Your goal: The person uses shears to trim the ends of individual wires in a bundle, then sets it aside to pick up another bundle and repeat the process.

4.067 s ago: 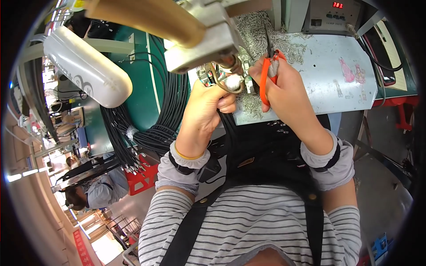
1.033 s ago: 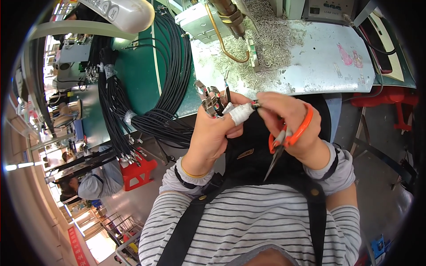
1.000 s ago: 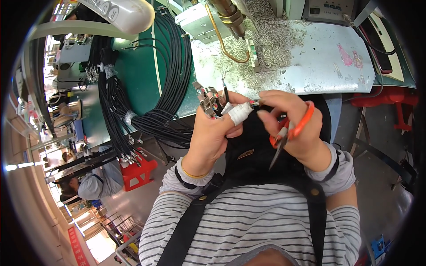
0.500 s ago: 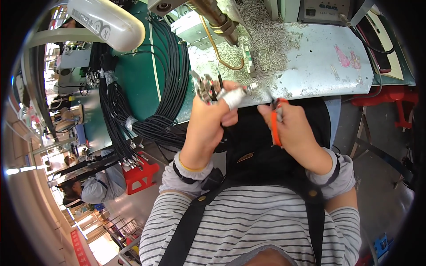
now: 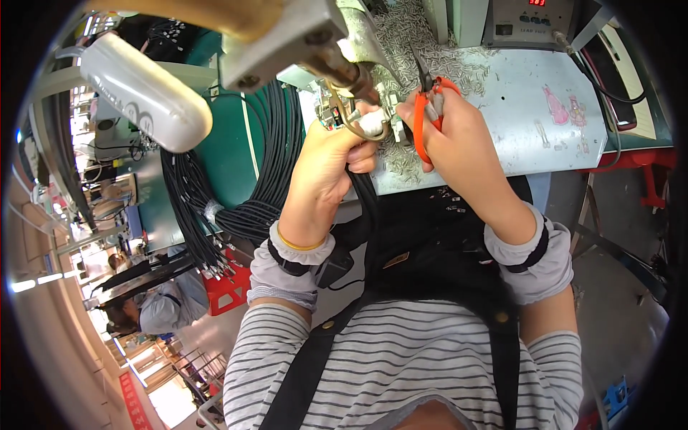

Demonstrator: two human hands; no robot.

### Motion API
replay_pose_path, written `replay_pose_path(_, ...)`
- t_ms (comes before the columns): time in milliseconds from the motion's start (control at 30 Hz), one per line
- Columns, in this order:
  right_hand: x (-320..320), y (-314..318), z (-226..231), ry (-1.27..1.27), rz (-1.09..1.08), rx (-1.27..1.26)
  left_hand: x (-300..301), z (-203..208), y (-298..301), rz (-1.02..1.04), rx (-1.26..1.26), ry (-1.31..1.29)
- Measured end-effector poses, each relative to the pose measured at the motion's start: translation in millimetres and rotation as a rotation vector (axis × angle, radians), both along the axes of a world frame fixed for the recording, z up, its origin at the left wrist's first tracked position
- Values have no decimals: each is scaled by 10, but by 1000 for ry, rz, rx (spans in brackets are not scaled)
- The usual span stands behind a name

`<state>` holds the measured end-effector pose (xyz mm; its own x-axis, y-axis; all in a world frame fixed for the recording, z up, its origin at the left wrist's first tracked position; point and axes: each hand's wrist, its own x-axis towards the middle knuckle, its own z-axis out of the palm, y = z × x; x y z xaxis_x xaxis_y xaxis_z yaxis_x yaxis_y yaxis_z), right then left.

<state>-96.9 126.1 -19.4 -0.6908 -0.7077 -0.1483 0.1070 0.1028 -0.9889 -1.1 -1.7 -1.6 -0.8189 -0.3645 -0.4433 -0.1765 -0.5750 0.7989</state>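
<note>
My left hand [image 5: 326,165] grips the end of a black cable [image 5: 367,208] and holds its metal connector [image 5: 331,115] up against the tip of a metal tool head [image 5: 344,68] hanging over the bench. One fingertip wears a white wrap. My right hand [image 5: 455,140] is closed on orange-handled snips [image 5: 423,115], their blades pointing up beside the connector. The cable runs down from my left hand toward my lap.
A light blue bench top [image 5: 530,115] carries a heap of small metal scraps [image 5: 416,36] and a grey box with a red display [image 5: 530,18]. A large bundle of black cables [image 5: 265,172] lies on a green surface at left. A white lamp arm [image 5: 143,89] hangs upper left. Another person [image 5: 154,312] sits lower left.
Both hands have risen from in front of my chest to the tool head over the bench. The snips went from hanging downward to blades up beside the connector.
</note>
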Motion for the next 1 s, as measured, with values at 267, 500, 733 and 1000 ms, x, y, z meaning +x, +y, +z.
replay_pose_path(267, -5, -29, -152, 106, -10, -66, -5, 27, -29, -36, 32, 61)
replay_pose_path(500, -2, -30, -151, 106, -1, -74, 5, 31, -13, -9, 12, 35)
replay_pose_path(733, 51, 91, -105, 78, -1, -133, 141, 80, 76, 13, 233, 42)
replay_pose_path(1000, 208, 304, 198, -368, 116, -217, 450, 131, 375, -17, -19, 84)
